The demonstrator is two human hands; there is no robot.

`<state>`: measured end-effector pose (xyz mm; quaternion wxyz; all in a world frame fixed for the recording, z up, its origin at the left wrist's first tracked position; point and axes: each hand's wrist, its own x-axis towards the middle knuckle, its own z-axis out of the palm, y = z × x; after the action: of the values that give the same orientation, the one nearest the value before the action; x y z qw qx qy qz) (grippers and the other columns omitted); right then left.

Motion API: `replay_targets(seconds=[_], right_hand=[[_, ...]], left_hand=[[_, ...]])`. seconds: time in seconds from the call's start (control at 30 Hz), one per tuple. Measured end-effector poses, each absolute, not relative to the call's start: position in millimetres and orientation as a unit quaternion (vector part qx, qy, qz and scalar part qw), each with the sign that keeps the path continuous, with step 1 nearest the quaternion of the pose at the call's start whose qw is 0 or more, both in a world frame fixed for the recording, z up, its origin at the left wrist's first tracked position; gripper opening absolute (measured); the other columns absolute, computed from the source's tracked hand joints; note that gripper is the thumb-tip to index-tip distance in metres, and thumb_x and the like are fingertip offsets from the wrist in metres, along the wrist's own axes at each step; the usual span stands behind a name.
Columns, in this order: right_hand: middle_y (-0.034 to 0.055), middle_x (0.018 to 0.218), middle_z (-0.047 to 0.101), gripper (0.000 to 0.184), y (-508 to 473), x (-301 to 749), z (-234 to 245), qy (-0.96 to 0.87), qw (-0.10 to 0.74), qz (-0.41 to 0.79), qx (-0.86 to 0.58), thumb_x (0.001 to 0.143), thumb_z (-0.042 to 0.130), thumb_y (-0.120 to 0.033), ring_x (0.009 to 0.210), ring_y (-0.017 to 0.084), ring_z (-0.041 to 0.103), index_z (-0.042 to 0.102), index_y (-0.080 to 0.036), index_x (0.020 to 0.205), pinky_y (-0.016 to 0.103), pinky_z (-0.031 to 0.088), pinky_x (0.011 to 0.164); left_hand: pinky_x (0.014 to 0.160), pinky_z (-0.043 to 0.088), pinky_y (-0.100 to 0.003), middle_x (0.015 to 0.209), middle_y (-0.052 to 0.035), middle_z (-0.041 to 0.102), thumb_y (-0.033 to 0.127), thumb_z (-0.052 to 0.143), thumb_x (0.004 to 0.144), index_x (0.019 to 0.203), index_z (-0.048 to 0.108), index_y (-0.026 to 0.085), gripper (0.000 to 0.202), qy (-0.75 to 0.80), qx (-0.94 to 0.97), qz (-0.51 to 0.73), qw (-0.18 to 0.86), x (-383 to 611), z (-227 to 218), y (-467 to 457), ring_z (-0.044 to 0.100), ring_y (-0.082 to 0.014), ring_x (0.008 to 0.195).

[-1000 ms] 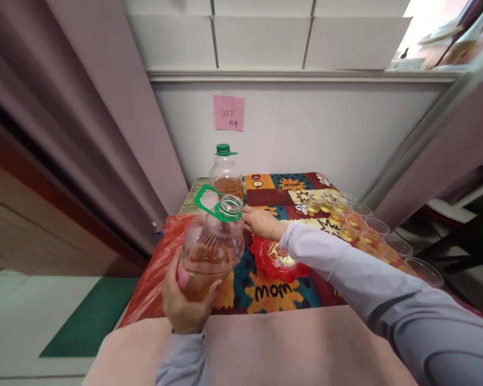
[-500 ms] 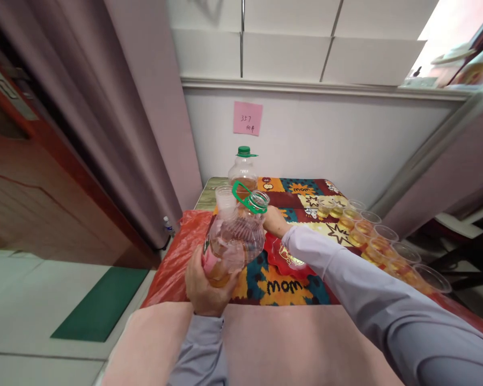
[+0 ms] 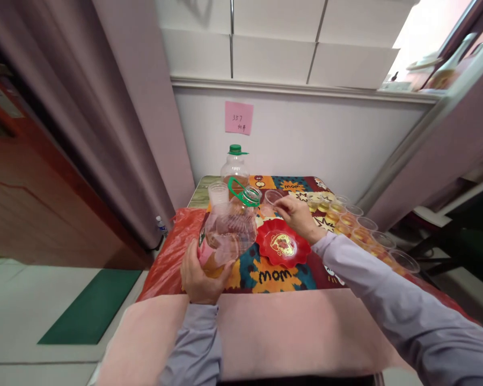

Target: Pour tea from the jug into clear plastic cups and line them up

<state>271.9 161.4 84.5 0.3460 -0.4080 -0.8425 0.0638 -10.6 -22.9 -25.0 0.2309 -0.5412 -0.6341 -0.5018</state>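
Observation:
My left hand (image 3: 203,276) is wrapped round the lower part of a clear plastic bottle (image 3: 239,230), which tilts to the right. The bottle has a green ring handle (image 3: 235,188), an uncapped mouth and some amber liquid low inside. Between finger and thumb, my right hand (image 3: 295,212) pinches the rim of a clear plastic cup (image 3: 272,198), just right of the bottle's mouth. Below that hand lies a red scalloped plate (image 3: 284,244) with a gold print. A stack of clear cups (image 3: 218,194) stands behind the bottle.
A second bottle (image 3: 235,166) with a green cap stands at the back. Along the table's right side run rows of cups (image 3: 360,233) with yellow liquid. A patterned cloth (image 3: 276,276) and red plastic sheet (image 3: 167,262) cover the table.
My right hand has come out from behind the bottle to the right, with a clear cup in its fingers. The red plate is more exposed. My left hand still holds the bottle.

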Motion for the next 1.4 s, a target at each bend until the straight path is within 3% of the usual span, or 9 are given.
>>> replay_targets(seconds=[0.37,0.53,0.73,0.9,1.07,1.17,1.27,1.33,1.4], right_hand=[[0.0111,0.109,0.080,0.017,121.6,319.1,15.2,-0.859,0.241,0.085,-0.442,0.106,0.062,-0.023,0.094,0.025,0.078,0.077,-0.024,0.099,0.035,0.060,0.085],[0.0128,0.126,0.080,0.016,119.0,323.6,18.6,-0.864,0.242,0.085,-0.434,0.105,0.067,-0.027,0.106,0.028,0.079,0.079,-0.024,0.115,0.041,0.063,0.095],[0.0158,0.147,0.072,0.044,95.0,319.5,41.0,-0.834,0.334,0.078,-0.433,0.100,0.077,-0.047,0.127,0.036,0.075,0.074,-0.027,0.139,0.051,0.062,0.107],[0.0169,0.136,0.076,0.050,74.7,281.0,48.6,-0.690,0.500,0.299,-0.429,0.098,0.076,-0.058,0.104,0.031,0.079,0.072,-0.025,0.135,0.051,0.065,0.100],[0.0199,0.166,0.055,0.094,60.1,224.9,38.1,-0.539,0.529,0.587,-0.292,0.085,0.082,-0.078,0.142,0.038,0.066,0.051,-0.028,0.158,0.055,0.060,0.112],[0.0195,0.171,0.048,0.114,56.8,206.7,33.0,-0.525,0.520,0.634,-0.228,0.072,0.090,-0.083,0.150,0.042,0.059,0.045,-0.032,0.163,0.058,0.058,0.115],[0.0200,0.171,0.046,0.119,58.6,204.8,28.8,-0.523,0.522,0.637,-0.219,0.067,0.092,-0.085,0.150,0.043,0.058,0.044,-0.032,0.163,0.058,0.060,0.112],[0.0213,0.169,0.047,0.119,61.6,207.9,25.4,-0.523,0.516,0.638,-0.228,0.065,0.092,-0.086,0.147,0.044,0.060,0.046,-0.031,0.160,0.058,0.062,0.108],[0.0223,0.168,0.047,0.120,64.6,210.6,21.4,-0.520,0.513,0.642,-0.234,0.064,0.093,-0.086,0.146,0.045,0.060,0.047,-0.030,0.160,0.058,0.063,0.107]], left_hand=[[0.114,0.057,-0.060,0.144,-0.0297,0.071,0.073,0.086,0.079,0.152,0.055,0.010,0.101,-0.646,-0.517,-0.512,0.232,-2.6,-20.1,-17.5,0.070,-0.0473,0.134],[0.113,0.056,-0.059,0.143,-0.0303,0.071,0.076,0.083,0.081,0.154,0.054,0.010,0.102,-0.634,-0.522,-0.513,0.248,-3.5,-23.3,-14.7,0.070,-0.0464,0.133],[0.113,0.055,-0.059,0.144,-0.0304,0.070,0.079,0.079,0.082,0.155,0.054,0.010,0.103,-0.638,-0.523,-0.513,0.237,-2.7,-22.8,-15.9,0.069,-0.0453,0.136],[0.113,0.055,-0.059,0.142,-0.0314,0.072,0.079,0.085,0.078,0.153,0.057,0.006,0.108,-0.607,-0.541,-0.513,0.275,-4.9,-26.1,-15.1,0.071,-0.0464,0.131],[0.114,0.055,-0.058,0.147,-0.0278,0.071,0.076,0.092,0.073,0.156,0.058,0.014,0.109,-0.586,-0.566,-0.503,0.288,-7.1,-32.6,-13.7,0.071,-0.0446,0.134],[0.118,0.052,-0.059,0.147,-0.0271,0.072,0.075,0.097,0.064,0.151,0.063,0.016,0.111,-0.592,-0.569,-0.516,0.246,-6.2,-31.2,-15.5,0.070,-0.0463,0.135],[0.122,0.048,-0.061,0.144,-0.0253,0.074,0.073,0.103,0.052,0.140,0.072,0.017,0.109,-0.592,-0.556,-0.558,0.171,-3.3,-24.9,-19.9,0.069,-0.0486,0.135],[0.127,0.042,-0.060,0.146,-0.0238,0.073,0.075,0.101,0.053,0.136,0.075,0.018,0.103,-0.572,-0.545,-0.603,0.108,-1.7,-20.0,-22.8,0.064,-0.0492,0.141],[0.132,0.037,-0.057,0.155,-0.0215,0.067,0.079,0.092,0.065,0.137,0.076,0.019,0.095,-0.550,-0.485,-0.679,0.035,-2.9,-16.5,-23.6,0.053,-0.0471,0.153]])
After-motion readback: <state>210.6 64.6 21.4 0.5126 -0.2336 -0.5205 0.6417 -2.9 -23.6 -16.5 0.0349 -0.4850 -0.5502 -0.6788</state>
